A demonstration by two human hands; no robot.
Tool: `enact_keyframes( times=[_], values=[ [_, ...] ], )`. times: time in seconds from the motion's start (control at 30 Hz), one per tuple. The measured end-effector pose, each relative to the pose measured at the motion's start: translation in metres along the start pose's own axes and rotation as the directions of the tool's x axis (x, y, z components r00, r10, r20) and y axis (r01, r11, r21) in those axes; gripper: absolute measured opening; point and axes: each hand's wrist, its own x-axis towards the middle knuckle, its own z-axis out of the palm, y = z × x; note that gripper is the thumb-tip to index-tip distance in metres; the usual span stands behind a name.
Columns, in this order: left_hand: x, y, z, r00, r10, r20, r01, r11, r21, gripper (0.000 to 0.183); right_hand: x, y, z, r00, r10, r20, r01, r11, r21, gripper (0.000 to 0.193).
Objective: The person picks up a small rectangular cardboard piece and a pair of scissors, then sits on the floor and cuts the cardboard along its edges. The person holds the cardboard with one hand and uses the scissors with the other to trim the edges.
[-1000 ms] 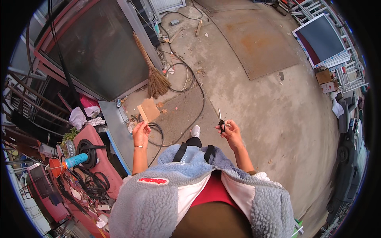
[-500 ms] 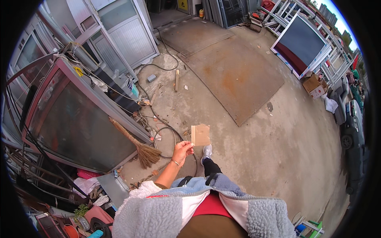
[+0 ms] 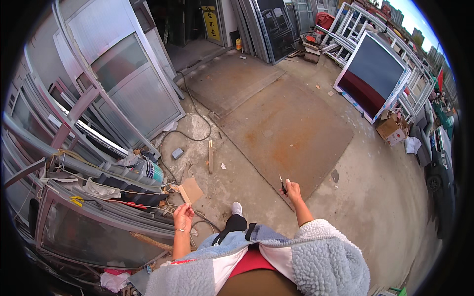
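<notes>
My left hand (image 3: 183,217) is closed, pinching the lower edge of a small, squarish piece of brown cardboard (image 3: 191,190) between thumb and fingers. Out to the right, my right hand (image 3: 293,190) is wrapped round the black handles of what look like scissors (image 3: 283,184). Their thin metal tip points up and away from me, and the scissors and cardboard are well apart. A bracelet circles my left wrist.
Rusty metal sheets (image 3: 286,133) lie on the concrete ahead. Leaning door panels (image 3: 133,74) and window frames (image 3: 98,237) crowd the left. A black cable (image 3: 197,135) snakes over the ground. At right stand a framed pane (image 3: 370,74), a cardboard box (image 3: 392,129) and a dark car (image 3: 437,172).
My right hand has come into view with the scissors. My left hand and the cardboard have shifted left and lower in the picture. The view has tilted up, and my foot has stepped.
</notes>
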Motion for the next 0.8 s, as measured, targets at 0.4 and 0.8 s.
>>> enact_keyframes(
  times=[0.4, 0.8],
  values=[
    [0.339, 0.09, 0.301, 0.942, -0.185, 0.279, 0.15, 0.978, 0.142, 0.008, 0.131, -0.007, -0.047, 0.69, 0.52, -0.503, -0.719, 0.574, -0.393, 0.035],
    [0.599, 0.195, 0.522, 0.963, -0.123, 0.239, 0.093, 0.987, 0.134, 0.007, 0.543, -0.179, 0.002, 0.789, 0.434, -0.435, -0.613, 0.605, -0.508, 0.029]
  ],
)
